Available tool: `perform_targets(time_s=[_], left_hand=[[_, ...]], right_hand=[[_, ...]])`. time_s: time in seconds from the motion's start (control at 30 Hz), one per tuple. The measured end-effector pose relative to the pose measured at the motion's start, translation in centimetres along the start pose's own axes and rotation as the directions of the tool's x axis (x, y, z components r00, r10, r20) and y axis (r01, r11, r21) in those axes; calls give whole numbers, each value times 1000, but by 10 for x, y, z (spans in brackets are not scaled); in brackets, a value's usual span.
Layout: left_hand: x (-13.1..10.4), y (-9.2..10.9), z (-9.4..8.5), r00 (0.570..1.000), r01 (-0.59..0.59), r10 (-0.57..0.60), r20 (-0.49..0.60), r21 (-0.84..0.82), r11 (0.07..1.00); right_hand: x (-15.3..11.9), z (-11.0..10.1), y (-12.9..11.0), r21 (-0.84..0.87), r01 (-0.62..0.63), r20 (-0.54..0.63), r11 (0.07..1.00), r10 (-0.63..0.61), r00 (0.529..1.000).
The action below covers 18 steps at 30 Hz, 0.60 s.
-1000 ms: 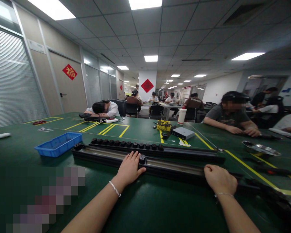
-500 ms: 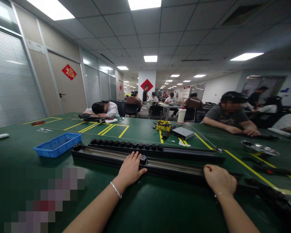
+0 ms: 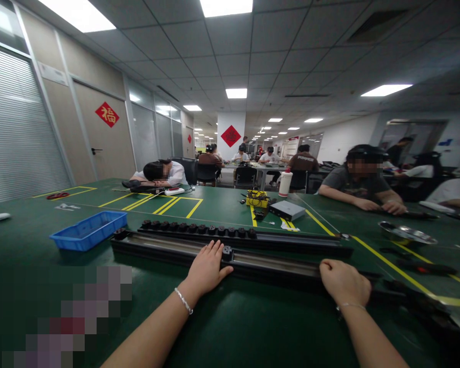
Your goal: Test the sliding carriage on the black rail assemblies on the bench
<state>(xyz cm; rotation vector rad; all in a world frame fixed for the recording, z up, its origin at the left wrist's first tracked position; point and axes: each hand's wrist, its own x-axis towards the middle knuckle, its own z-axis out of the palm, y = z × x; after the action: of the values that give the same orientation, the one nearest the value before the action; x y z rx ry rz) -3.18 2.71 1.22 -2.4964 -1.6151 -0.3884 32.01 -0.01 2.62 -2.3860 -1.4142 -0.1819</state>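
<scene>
Across the front of the room, a big green table (image 3: 260, 327) is stretching out, strips of yellow tape (image 3: 391, 263) running over its top. Over at its right side, a co-worker (image 3: 354, 179) is leaning forward, both arms resting on it. Nearer the person at work, a long black rail (image 3: 268, 266) is lying crosswise under their hands, and just behind it a second rail (image 3: 299, 240) is carrying a row of dark knobs (image 3: 201, 229) along its left half. Near the left ends, a blue tray (image 3: 72, 243) is sitting. Farther back, a grey box (image 3: 287, 209) is lying in front of a white bottle (image 3: 285, 185). The left hand (image 3: 207, 266) is resting on the near rail, fingers stretched out and thumb spreading apart, gripping nothing that I can see. The right hand (image 3: 345, 281) is curling closed over the rail's right part; I can't tell what, if anything, it is gripping. Beside the left fingertips, a small block (image 3: 227, 250) is sitting in the groove.
</scene>
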Motion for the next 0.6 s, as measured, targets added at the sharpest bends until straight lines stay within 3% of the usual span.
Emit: perform_targets(time_s=[0.3, 0.6], left_hand=[[3, -1, -3, 998, 11, -9, 67, -27, 1000], [11, 5, -23, 952, 73, -58, 302, -39, 997]], right_hand=[[-3, -2, -3, 0, -8, -42, 1000, 8, 999], [-6, -4, -4, 32, -18, -32, 999, 19, 999]])
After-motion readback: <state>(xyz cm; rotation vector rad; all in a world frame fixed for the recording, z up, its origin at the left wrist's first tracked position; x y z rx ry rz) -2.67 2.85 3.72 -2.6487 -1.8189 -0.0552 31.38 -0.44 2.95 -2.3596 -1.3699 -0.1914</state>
